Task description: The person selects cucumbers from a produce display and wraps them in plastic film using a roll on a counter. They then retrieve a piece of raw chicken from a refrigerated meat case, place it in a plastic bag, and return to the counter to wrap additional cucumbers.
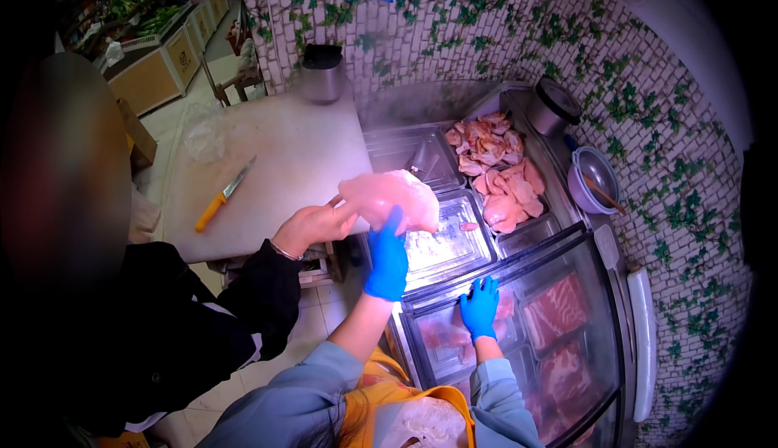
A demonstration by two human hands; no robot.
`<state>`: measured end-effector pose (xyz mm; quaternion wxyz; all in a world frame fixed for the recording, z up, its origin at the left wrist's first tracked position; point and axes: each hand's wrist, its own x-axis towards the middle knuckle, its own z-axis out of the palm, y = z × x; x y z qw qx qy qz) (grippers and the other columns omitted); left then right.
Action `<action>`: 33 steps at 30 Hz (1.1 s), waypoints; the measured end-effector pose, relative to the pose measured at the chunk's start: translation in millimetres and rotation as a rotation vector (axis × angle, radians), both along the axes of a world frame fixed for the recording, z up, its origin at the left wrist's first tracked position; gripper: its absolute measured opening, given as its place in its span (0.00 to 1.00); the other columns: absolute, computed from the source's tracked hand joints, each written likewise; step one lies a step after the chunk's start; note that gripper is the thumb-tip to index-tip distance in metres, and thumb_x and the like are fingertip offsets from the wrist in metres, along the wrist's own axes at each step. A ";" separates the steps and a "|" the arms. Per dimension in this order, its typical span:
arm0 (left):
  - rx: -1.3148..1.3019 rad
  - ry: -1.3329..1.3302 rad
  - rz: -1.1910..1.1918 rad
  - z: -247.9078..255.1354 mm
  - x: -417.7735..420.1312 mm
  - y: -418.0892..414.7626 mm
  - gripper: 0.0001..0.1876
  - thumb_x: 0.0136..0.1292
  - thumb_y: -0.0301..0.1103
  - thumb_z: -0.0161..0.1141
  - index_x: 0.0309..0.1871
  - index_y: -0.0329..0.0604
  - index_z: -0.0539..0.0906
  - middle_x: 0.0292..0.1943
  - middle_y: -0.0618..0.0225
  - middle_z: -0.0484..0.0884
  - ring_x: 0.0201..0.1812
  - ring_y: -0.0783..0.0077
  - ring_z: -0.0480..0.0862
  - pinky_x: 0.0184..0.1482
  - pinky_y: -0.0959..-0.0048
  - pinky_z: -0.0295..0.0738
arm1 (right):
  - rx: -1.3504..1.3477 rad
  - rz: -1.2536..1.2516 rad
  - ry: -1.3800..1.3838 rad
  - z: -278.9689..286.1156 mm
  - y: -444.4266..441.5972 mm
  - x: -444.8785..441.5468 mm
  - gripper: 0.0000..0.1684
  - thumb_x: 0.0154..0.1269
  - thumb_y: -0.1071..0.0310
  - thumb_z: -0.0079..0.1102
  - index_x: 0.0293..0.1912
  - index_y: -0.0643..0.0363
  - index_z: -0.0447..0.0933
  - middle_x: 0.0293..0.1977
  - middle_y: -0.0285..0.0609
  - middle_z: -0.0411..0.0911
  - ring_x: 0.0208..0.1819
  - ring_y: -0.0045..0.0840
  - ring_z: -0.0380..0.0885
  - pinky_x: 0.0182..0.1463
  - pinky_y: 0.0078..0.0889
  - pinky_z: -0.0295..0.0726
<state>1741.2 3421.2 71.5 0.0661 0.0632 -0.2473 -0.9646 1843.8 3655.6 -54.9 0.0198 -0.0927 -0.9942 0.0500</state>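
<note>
My left hand [388,262], in a blue glove, holds a large pale-pink piece of raw meat [398,199], which looks like chicken breast. The glove's thumb lies against the near side of the meat. Another person's bare hand [316,224] reaches from the left and touches the same piece. Beneath it, a metal tray [447,247] in the refrigerated display case holds one small meat scrap [468,227]. My right hand [479,311], also gloved in blue, rests with fingers apart on the dark frame of the case's glass cover [541,302].
Chicken pieces [489,144] and pale poultry cuts [509,196] fill trays at the back right. A yellow-handled knife [223,196] and a clear plastic bag [205,132] lie on the white cutting board [292,144]. The other person's dark sleeve [261,302] is close on my left.
</note>
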 end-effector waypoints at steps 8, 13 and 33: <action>0.028 0.000 -0.008 -7.4 -3.5 0.6 0.24 0.63 0.33 0.60 0.62 0.44 0.68 0.53 0.73 0.73 0.53 0.78 0.73 0.55 0.75 0.69 | 0.025 0.011 0.109 -12.5 5.5 2.8 0.31 0.55 0.57 0.61 0.55 0.63 0.67 0.62 0.58 0.60 0.67 0.51 0.53 0.67 0.53 0.55; 0.029 -0.042 0.002 -9.9 0.2 1.9 0.25 0.63 0.32 0.60 0.63 0.44 0.67 0.53 0.73 0.72 0.54 0.78 0.73 0.56 0.75 0.69 | -0.030 0.009 -0.011 0.5 0.4 0.5 0.33 0.58 0.56 0.57 0.59 0.65 0.65 0.64 0.60 0.57 0.68 0.51 0.52 0.69 0.52 0.52; 0.102 -0.033 -0.176 -57.6 -12.9 -1.3 0.28 0.64 0.34 0.60 0.65 0.43 0.63 0.59 0.62 0.71 0.59 0.64 0.72 0.62 0.65 0.66 | 0.019 -0.021 0.079 -14.7 4.7 0.6 0.34 0.57 0.56 0.57 0.59 0.65 0.66 0.63 0.59 0.58 0.68 0.49 0.53 0.66 0.53 0.57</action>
